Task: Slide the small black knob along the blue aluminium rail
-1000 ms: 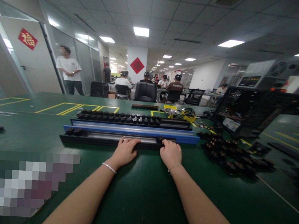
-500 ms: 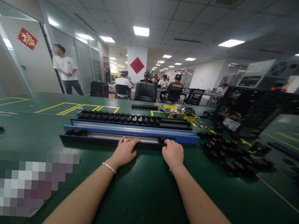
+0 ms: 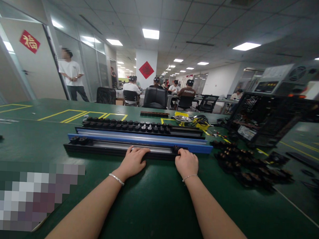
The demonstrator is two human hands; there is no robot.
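Note:
A long black rail (image 3: 104, 150) with a pale metal strip in its channel lies across the table in front of me. My left hand (image 3: 133, 162) grips its near side around the middle, fingers over the edge and thumb on my side. At the rail's right end, my right hand (image 3: 186, 162) has its bent fingers on a small black round part (image 3: 175, 148) in the channel; the fingertips are partly hidden. Two similar round parts (image 3: 78, 140) sit at the left end. Directly behind lie a blue rail (image 3: 200, 148) and another black rail (image 3: 188, 134) filled with several round parts.
Loose black parts (image 3: 242, 163) are heaped on the right, before an open computer case (image 3: 263, 118). A yellow tray (image 3: 204, 125) with cables and a metal bowl (image 3: 183, 118) stand behind. A blurred-out item (image 3: 35, 198) lies at left. People sit farther back; one person (image 3: 71, 72) stands at left.
My right hand has slid slightly to the right along the rail, and the small black part has shifted right with it. My left hand has stayed in place.

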